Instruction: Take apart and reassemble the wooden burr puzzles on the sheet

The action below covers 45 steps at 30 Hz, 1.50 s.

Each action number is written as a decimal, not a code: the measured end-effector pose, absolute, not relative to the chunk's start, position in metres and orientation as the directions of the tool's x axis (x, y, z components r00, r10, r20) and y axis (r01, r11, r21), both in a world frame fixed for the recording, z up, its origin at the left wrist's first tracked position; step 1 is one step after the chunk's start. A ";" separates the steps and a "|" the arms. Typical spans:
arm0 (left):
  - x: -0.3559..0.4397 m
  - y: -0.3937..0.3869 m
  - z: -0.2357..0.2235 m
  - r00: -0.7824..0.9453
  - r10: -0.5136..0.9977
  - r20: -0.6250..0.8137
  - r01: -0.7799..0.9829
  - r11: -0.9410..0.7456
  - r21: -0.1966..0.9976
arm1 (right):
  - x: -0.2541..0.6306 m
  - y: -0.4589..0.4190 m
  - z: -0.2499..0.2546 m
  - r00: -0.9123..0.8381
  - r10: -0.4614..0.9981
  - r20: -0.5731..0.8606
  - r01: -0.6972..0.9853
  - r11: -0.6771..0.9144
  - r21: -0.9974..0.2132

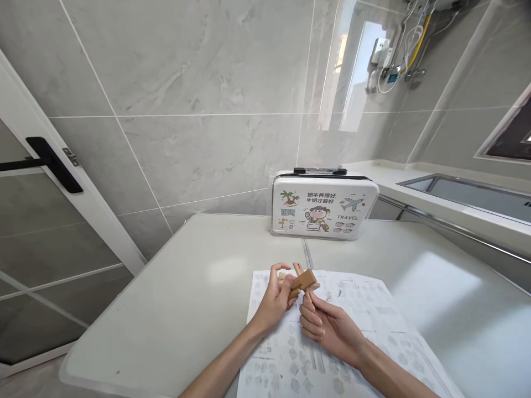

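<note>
Several light-brown notched wooden puzzle pieces [306,279] are joined at angles, held up over the printed sheet. My left hand [271,304] is closed around their left side, thumb and fingers gripping the wood. Just to the right, my right hand [332,329] has curled fingers, its thumb and forefinger pinching the lower end of a piece that touches the cluster. My fingers hide part of the joints. Under both hands lies a large white paper sheet [365,309] printed with small grey diagrams.
A white carry case [298,218] with cartoon prints stands upright at the back of the pale table [166,309]. A grey tiled wall rises behind. To the left is a door with a black handle [53,166]; to the right, a counter with a sink [477,193].
</note>
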<state>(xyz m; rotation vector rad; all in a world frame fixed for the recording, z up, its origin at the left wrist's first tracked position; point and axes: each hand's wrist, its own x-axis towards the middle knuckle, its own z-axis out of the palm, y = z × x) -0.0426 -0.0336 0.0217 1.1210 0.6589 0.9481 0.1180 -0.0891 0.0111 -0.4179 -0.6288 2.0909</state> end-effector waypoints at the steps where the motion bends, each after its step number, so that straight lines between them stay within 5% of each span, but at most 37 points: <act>1: -0.041 -0.035 0.022 0.468 0.883 0.024 -0.274 0.119 0.954 | 0.120 -0.090 0.008 -0.553 0.831 -0.053 -0.664 -0.478 -0.575; 14: -0.028 -0.040 0.030 0.398 0.914 0.072 -0.157 -0.009 0.988 | 0.128 -0.088 -0.005 -0.544 0.839 0.023 -0.728 -0.459 -0.509; 35: -0.028 -0.028 -0.010 0.346 0.934 0.095 -0.075 -0.073 0.994 | 0.113 -0.086 -0.004 -0.617 0.783 0.076 -0.639 -0.443 -0.628; 45: -0.023 -0.025 0.014 0.296 0.944 -0.148 -0.273 0.232 0.934 | 0.098 -0.080 -0.006 -0.634 0.773 0.023 -0.584 -0.459 -0.670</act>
